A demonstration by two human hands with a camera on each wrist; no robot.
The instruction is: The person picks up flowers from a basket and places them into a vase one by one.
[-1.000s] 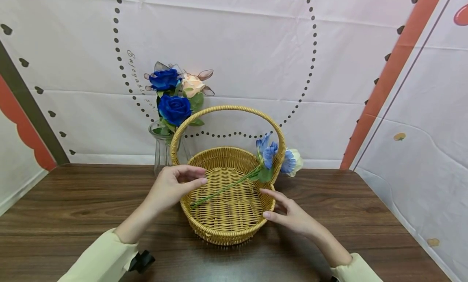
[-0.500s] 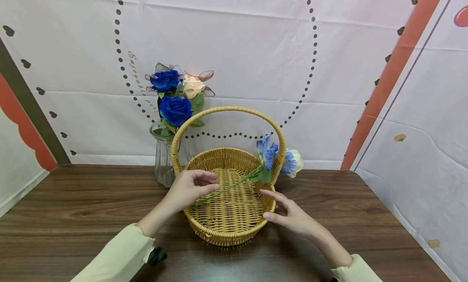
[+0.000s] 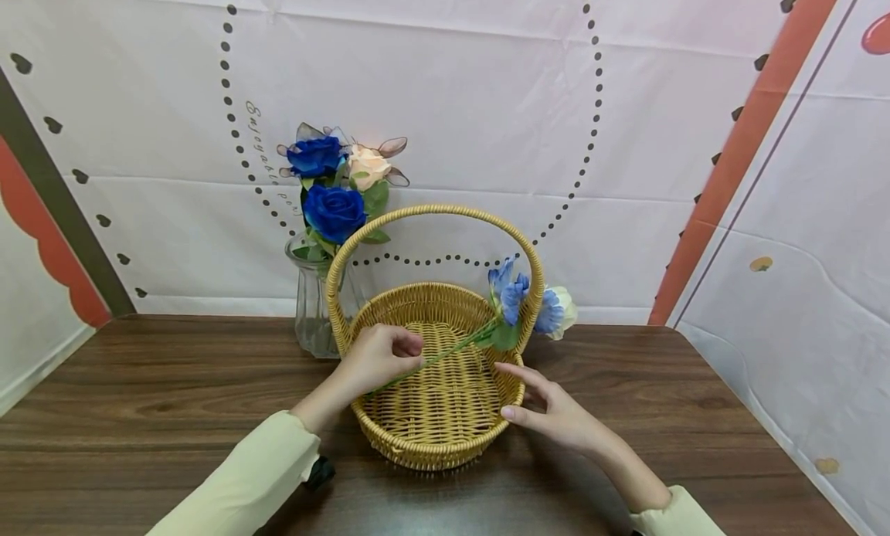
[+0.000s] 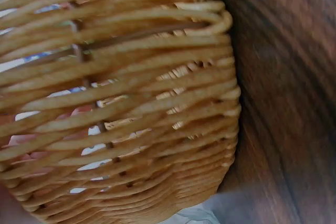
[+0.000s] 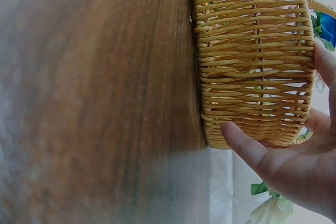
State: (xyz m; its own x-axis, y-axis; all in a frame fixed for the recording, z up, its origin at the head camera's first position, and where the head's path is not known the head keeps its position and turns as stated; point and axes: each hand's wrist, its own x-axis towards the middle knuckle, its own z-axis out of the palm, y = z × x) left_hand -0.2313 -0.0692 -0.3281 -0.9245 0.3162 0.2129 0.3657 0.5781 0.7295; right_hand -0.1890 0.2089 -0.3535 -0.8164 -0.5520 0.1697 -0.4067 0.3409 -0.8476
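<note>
A round woven basket (image 3: 438,435) with a tall arched handle stands on the wooden table. Inside it, green stems (image 3: 459,344) slant up to a blue artificial flower (image 3: 513,296) at the right rim, with a white-and-blue bloom (image 3: 558,312) past the handle. My left hand (image 3: 375,357) reaches over the basket's left side, thumb and fingertips right at the stems with a small gap between them. My right hand (image 3: 559,412) rests against the right wall and rim, fingers spread; one fingertip (image 5: 231,132) touches the outer weave. The left wrist view mostly shows the basket's side (image 4: 131,98).
Behind the basket at left stands a clear glass vase (image 3: 313,320) holding blue roses (image 3: 335,212) and a peach rose (image 3: 368,165). A white printed cloth (image 3: 445,96) hangs behind the table (image 3: 174,405).
My left hand has moved right, from the basket's left rim to over the stems, its thumb and fingers drawing closer together. My right hand, the basket and the flowers have stayed in place.
</note>
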